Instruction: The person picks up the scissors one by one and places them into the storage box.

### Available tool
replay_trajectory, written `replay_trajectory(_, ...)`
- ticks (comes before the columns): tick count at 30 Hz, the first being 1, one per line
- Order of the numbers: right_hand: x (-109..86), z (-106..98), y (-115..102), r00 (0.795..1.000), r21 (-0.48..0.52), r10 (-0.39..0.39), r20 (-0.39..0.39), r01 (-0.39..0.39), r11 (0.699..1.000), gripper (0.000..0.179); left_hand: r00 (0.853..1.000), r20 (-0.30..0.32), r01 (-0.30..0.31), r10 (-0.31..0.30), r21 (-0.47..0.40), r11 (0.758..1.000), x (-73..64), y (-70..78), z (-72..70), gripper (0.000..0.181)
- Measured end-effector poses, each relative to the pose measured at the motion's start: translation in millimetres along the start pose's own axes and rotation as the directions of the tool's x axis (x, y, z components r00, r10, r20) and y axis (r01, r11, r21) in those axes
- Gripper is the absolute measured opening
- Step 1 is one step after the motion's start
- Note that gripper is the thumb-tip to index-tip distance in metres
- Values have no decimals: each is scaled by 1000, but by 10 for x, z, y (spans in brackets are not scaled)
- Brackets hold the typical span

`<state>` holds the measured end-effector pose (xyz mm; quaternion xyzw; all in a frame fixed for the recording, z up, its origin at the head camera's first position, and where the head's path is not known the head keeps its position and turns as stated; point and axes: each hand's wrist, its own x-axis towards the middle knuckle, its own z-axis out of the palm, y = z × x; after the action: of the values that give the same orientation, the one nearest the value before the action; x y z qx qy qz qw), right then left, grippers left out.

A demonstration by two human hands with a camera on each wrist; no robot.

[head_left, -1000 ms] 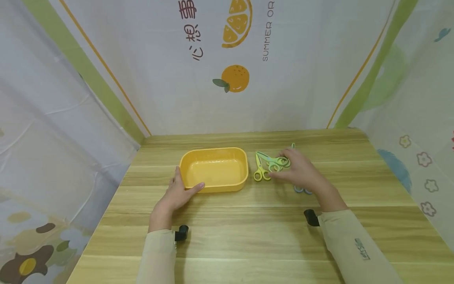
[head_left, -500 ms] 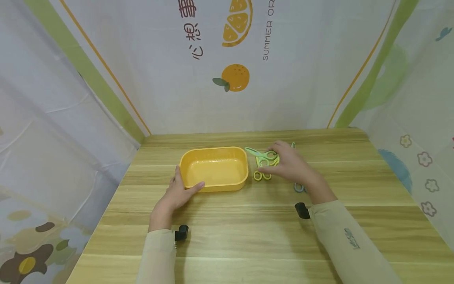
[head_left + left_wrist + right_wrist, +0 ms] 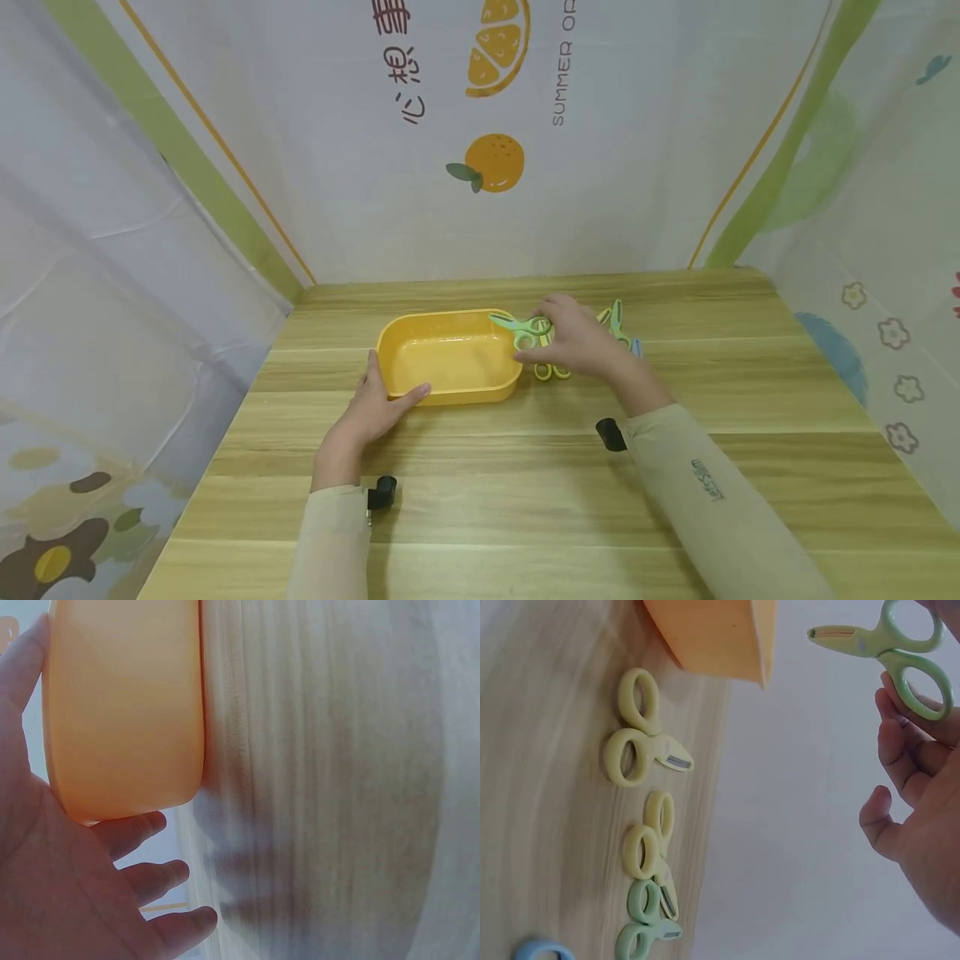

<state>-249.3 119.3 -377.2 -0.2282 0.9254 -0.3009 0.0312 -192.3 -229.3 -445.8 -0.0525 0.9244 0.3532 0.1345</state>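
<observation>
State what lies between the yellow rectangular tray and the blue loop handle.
In the right wrist view: yellow loop-handled scissors, another yellow pair, then a green pair.

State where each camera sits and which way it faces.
Head: worn on the head, looks forward and down at the table and yellow tub; left hand, right hand and both sleeves show.
Left wrist: on that wrist, looks at the tub's outer wall; left hand shows.
Right wrist: on that wrist, looks at the held green scissors and other scissors on the table; right hand shows.
Head and right wrist share the held green scissors.
</observation>
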Motion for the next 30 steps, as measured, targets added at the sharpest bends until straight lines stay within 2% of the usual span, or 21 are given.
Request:
replay_trajectory(8, 109, 142, -19, 999, -56, 5, 36, -3, 998, 67, 1000, 2, -1, 1, 1, 1000, -8, 9, -6, 137)
replay_trajectory(12, 160, 217, -12, 999, -89, -2, 47, 6, 996, 72, 1000, 6, 0, 0, 4, 1000, -13, 10, -6, 137)
replay_trajectory(19, 222, 323, -39, 997, -106, 1, 73, 7, 994, 73, 1000, 5, -7, 7, 11, 1000, -12, -9, -2, 136)
replay_trajectory(25, 290, 414, -72, 995, -138, -10, 102, 24, 990, 71, 1000, -23, -5, 7, 80, 997, -5, -11, -10, 137)
replay_trajectory(30, 361, 478, -87, 992, -154, -22, 125, 41, 987, 69, 997, -63, -29, 39, 150, 988, 24, -1, -12, 139)
